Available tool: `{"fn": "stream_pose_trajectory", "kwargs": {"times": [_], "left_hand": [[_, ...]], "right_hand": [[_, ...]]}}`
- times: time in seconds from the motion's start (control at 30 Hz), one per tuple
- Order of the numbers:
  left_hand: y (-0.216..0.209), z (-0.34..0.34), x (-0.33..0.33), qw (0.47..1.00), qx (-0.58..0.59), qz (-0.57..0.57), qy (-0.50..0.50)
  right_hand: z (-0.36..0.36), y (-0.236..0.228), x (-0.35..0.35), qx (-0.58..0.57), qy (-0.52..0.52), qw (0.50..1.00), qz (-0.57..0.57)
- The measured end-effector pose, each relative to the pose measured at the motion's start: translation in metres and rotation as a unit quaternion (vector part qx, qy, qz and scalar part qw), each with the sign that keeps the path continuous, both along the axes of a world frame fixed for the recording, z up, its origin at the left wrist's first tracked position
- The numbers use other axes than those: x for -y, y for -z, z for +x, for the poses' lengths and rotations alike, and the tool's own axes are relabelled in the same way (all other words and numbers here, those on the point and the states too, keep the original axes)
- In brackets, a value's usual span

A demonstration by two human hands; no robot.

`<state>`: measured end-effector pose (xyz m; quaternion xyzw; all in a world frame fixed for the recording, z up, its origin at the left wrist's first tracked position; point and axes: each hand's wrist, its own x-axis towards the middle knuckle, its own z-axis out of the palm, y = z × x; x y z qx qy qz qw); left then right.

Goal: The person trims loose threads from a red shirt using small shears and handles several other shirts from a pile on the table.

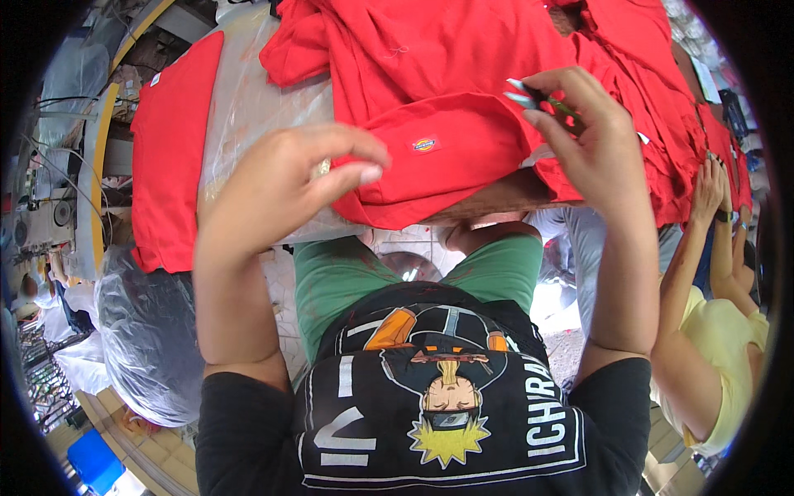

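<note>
A red garment with a small sewn label lies at the table's near edge, part of it hanging toward my lap. My left hand hovers over its left side, fingers curved and thumb apart, with nothing visible between them. Between the fingers and thumb of my right hand is a pair of thread snips, green and dark, with pale blades pointing left. The snips are above the garment's right side. My palm hides part of them.
More red garments are heaped across the table. Another folded red piece lies on the plastic-covered surface at left. A large plastic-wrapped bundle stands below it. On the right a co-worker's hands are at the red cloth.
</note>
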<state>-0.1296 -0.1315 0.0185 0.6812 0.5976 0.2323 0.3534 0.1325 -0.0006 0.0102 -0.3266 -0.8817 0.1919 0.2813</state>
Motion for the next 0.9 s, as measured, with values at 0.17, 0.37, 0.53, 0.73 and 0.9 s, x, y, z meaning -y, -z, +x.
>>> {"fn": "stream_pose_trajectory", "kwargs": {"times": [0.17,0.37,0.53,0.73,0.9], "left_hand": [[0.106,0.001,-0.024,0.961,-0.145,0.194,-0.132],[0.031,-0.047,0.009,0.675,0.202,0.532,-0.469],[0.009,-0.178,0.053,0.439,0.508,0.448,-0.59],[0.08,-0.132,0.036,0.66,0.157,0.431,-0.595],[0.127,-0.062,-0.008,0.864,-0.144,0.304,-0.375]], "right_hand": [[0.03,-0.054,-0.008,0.087,0.024,0.992,0.089],[0.093,-0.109,-0.046,0.11,0.125,0.977,0.135],[0.149,-0.07,-0.059,-0.175,0.167,0.97,-0.007],[0.071,0.018,-0.087,-0.113,0.137,0.982,-0.071],[-0.03,0.009,-0.118,-0.05,0.026,0.997,-0.043]]}}
